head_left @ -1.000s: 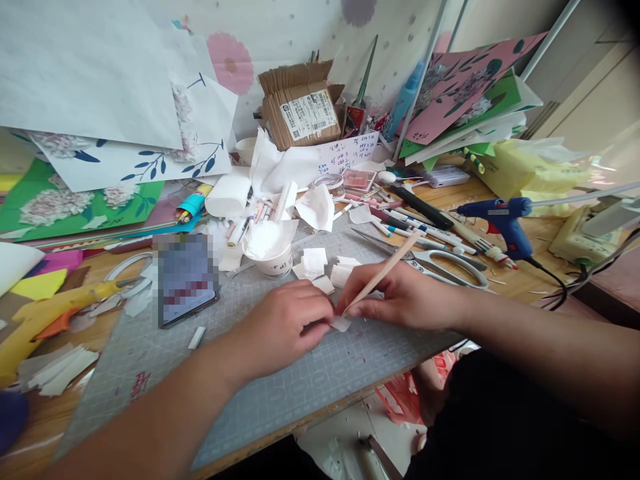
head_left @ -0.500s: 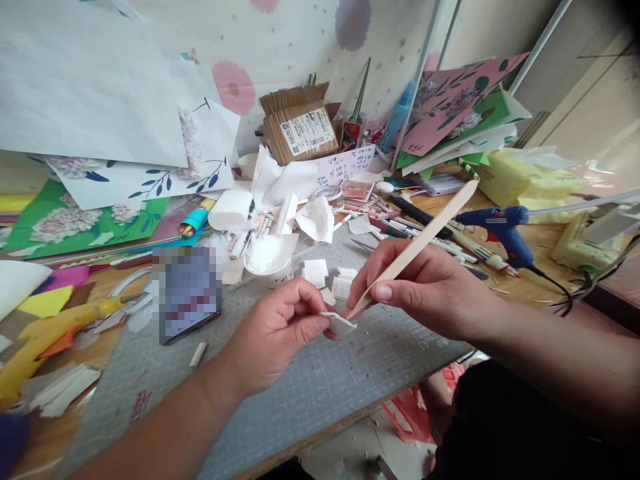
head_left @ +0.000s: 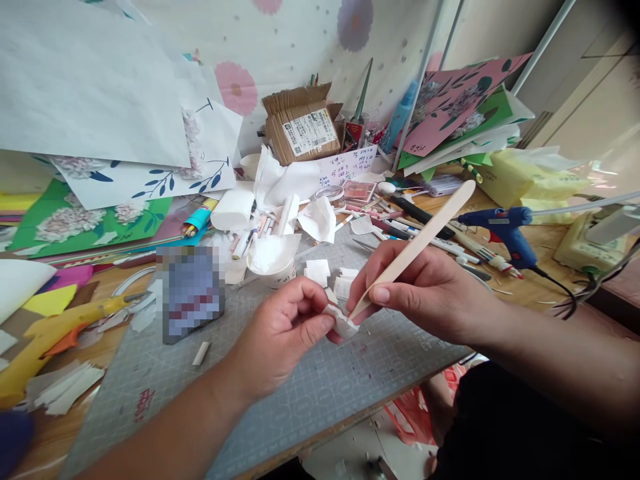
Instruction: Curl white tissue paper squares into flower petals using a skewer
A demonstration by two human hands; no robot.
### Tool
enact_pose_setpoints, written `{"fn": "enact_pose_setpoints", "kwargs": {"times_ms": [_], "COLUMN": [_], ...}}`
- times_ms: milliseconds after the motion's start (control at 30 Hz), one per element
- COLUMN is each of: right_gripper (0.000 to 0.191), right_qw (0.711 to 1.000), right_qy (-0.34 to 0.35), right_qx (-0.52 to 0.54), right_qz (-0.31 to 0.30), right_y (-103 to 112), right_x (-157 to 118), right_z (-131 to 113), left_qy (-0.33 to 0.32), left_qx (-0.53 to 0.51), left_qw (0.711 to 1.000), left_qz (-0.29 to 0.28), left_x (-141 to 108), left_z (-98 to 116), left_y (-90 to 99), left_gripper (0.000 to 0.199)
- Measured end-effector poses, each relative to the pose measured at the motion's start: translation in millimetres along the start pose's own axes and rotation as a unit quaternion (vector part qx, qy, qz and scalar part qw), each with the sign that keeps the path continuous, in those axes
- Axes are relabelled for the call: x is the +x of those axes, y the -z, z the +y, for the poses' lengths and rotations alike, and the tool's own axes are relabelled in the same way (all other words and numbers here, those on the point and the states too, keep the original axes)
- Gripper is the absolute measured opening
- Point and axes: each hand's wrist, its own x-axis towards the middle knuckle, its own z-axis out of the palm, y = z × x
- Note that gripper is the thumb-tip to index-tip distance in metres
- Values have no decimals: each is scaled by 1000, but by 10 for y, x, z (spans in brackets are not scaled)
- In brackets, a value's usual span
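My left hand (head_left: 287, 333) pinches a small white piece of paper (head_left: 345, 325) between thumb and fingers, above the grey cutting mat (head_left: 320, 407). A flat wooden stick (head_left: 420, 243) is held slantwise in my right hand (head_left: 420, 290); its lower end touches the white piece. Just behind my left hand stands a paper cup (head_left: 273, 270) with white stuff in it. Small white paper squares (head_left: 317, 272) lie on the mat beyond my hands.
On the left are a phone (head_left: 193, 293), a yellow glue gun (head_left: 65, 327) and paper strips (head_left: 70, 387). Pens, a cardboard box (head_left: 303, 127) and flower pictures (head_left: 465, 100) fill the back. A blue glue gun (head_left: 505, 227) lies at the right.
The white piece now shows more of its face and looks more bent at the stick's tip. Both hands keep nearly the same place; the whole view has shifted slightly.
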Motion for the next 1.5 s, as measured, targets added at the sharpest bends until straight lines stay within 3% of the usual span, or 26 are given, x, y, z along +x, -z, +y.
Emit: {"fn": "enact_pose_setpoints", "kwargs": {"times_ms": [133,200,467,1233,1500], "right_gripper": [8,8,6,10,8], "right_qw": [1000,1000,999,999,996], "right_qy": [-1,-2,6,-7,10], "right_qx": [16,26,38,9,-84], "right_qz": [11,16,36,36,30], "right_y": [-33,-53,-75,-83,-80], "right_x": [12,14,30,6,-6], "right_z": [28,39,73,50,-6], "left_qy": [-48,-52,-68,-45,-50], "left_qx": [96,117,-1,45,108], "left_qw": [990,986,997,997,992], "left_qz": [90,104,25,38,51], "left_x": [-23,-37,-61,-41,-44], "left_z": [-34,-31,-12,22,32], "left_y": [-20,-16,-20,-35,-38], "left_gripper": [17,19,11,17,12]}}
